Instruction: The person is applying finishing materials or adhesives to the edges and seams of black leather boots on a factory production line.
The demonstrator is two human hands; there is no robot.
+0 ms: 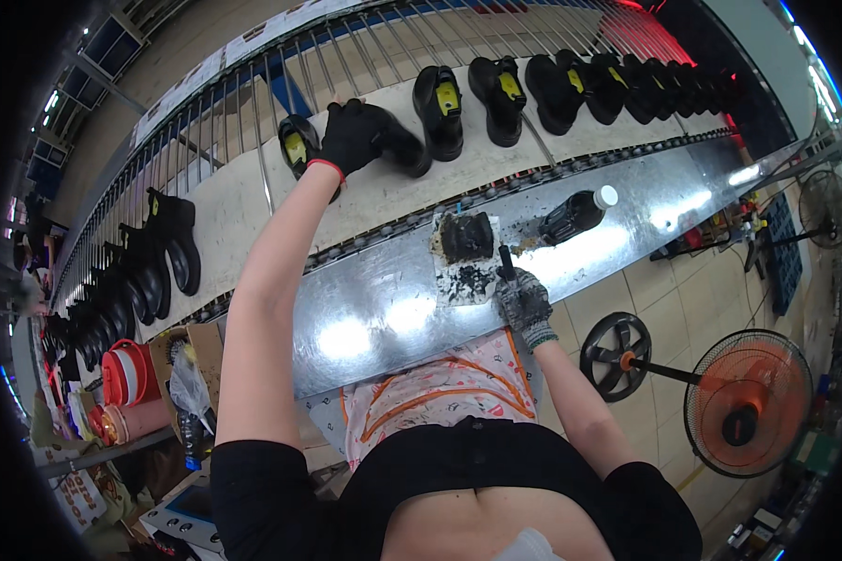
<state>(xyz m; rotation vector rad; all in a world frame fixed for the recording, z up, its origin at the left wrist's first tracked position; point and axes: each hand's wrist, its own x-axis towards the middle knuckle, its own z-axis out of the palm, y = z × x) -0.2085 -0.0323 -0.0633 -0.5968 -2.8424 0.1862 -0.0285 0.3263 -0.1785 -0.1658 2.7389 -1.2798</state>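
Observation:
My left hand point(354, 138), in a black glove with a red cuff, is closed on a black shoe point(404, 150) over the conveyor. The shoe is slightly blurred, and the glove hides part of it. Just left of that hand stands another black shoe point(296, 142) with a yellow patch inside. On the right, my right hand point(526, 301), in a stained grey knit glove, grips a slim black handle point(506, 263); its working end cannot be made out. Beside it, a black-soaked pad point(467, 237) lies on a smeared white sheet point(465, 288). A dark bottle with a white cap point(571, 217) is farther right.
Several black shoes line the slatted conveyor point(226, 194) on both sides. A chain runs along its near edge, bordering the metal bench point(393, 313). An orange fan point(747, 402) stands at right. A box point(203, 360) and a red container point(126, 374) sit at left.

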